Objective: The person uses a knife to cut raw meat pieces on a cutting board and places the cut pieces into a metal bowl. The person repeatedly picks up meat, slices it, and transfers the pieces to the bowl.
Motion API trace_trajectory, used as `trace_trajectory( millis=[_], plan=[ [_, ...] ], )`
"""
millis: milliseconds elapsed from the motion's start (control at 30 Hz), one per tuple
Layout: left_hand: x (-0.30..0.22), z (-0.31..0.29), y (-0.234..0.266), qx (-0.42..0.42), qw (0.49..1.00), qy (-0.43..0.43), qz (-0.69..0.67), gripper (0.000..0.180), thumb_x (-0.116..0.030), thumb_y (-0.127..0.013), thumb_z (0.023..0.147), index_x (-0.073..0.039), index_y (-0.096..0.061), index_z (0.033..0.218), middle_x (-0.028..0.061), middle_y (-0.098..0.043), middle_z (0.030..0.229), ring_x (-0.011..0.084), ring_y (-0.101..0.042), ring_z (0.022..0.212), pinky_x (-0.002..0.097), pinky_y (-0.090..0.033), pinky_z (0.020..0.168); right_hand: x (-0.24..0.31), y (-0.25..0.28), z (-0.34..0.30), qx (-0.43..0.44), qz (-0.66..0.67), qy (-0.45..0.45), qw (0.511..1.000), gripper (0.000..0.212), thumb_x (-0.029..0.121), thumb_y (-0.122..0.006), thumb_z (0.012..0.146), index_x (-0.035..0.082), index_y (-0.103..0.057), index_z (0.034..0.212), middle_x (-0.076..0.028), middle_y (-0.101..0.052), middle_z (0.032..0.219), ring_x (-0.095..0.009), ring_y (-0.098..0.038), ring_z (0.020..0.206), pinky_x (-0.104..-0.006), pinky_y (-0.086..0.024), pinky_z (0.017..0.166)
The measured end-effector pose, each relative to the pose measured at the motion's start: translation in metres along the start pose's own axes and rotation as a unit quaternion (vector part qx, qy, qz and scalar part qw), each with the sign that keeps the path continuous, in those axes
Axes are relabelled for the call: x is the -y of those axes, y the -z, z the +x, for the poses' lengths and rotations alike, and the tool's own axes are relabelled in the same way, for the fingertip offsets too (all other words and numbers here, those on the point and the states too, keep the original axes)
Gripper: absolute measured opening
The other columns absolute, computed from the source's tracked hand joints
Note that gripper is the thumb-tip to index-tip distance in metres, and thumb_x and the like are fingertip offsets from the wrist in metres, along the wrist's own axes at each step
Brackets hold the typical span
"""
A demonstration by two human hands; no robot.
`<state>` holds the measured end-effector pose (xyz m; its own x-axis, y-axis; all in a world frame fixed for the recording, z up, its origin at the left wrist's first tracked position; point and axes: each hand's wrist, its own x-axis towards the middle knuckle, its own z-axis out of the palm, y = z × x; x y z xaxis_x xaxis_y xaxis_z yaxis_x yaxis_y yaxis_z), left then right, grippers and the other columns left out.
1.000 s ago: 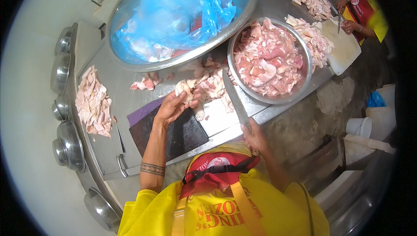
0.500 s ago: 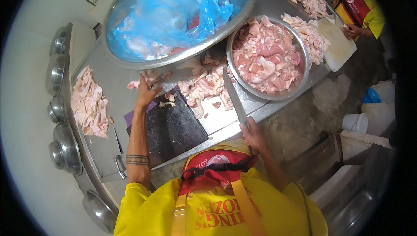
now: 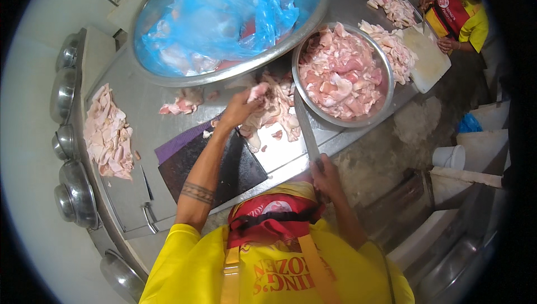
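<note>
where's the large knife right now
In the head view, the large knife is right of centre, in the person's right hand, just left of the meat-filled steel bowl.

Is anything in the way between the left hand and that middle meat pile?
No, nothing visible: the left hand is at the left side of the meat pile, holding a pink piece. The knife is off to the pile's right.
</note>
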<state>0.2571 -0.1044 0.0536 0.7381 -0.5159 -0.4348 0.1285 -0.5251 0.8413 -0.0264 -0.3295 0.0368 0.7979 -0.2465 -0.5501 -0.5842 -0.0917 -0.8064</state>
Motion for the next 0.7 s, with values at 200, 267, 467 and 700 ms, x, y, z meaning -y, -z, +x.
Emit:
trace_trajectory(
  millis=[200,267,467,700],
  plan=[
    [-0.010,-0.095,0.036,0.115,0.857,-0.051,-0.500,0.052,-0.010,-0.050,0.108,-0.002,-0.030,0.156,0.0231,-0.056,0.144,0.0296,-0.070,0.112,0.0397,-0.060,0.095,0.007,-0.009,-0.003,0.002,-0.009,0.053,0.999,0.020,0.022,-0.060,0.103,0.005,-0.052,0.099,-0.004,-0.057,0.061,-0.012,-0.057,0.046,-0.0294,-0.044,0.041],
    [0.007,-0.124,0.039,0.091,0.880,-0.058,-0.462,0.051,-0.009,-0.050,0.108,-0.002,-0.031,0.155,0.0237,-0.052,0.147,0.0288,-0.070,0.112,0.0384,-0.062,0.091,0.011,-0.016,-0.001,0.010,-0.041,0.084,0.996,0.019,0.022,-0.060,0.103,0.004,-0.053,0.099,-0.004,-0.056,0.060,-0.012,-0.058,0.046,-0.0299,-0.045,0.042],
    [0.102,-0.201,0.023,-0.133,0.968,0.212,0.027,0.028,-0.023,-0.068,0.099,0.003,-0.071,0.090,0.0103,-0.072,0.073,0.0155,-0.066,0.057,0.0313,-0.051,0.052,0.028,-0.041,0.001,0.049,-0.089,0.108,0.989,0.019,0.023,-0.061,0.102,0.005,-0.055,0.100,-0.004,-0.058,0.061,-0.013,-0.058,0.049,-0.0316,-0.046,0.045],
    [0.158,-0.241,-0.006,-0.242,0.959,0.135,0.052,0.038,-0.035,-0.064,0.099,0.002,-0.071,0.094,0.0201,-0.073,0.080,0.0330,-0.073,0.076,0.0447,-0.052,0.069,0.048,-0.085,-0.010,0.214,-0.318,0.171,0.908,0.031,0.033,-0.062,0.101,0.009,-0.054,0.118,-0.030,-0.069,0.090,-0.052,-0.066,0.088,-0.0556,-0.052,0.072]
  ],
)
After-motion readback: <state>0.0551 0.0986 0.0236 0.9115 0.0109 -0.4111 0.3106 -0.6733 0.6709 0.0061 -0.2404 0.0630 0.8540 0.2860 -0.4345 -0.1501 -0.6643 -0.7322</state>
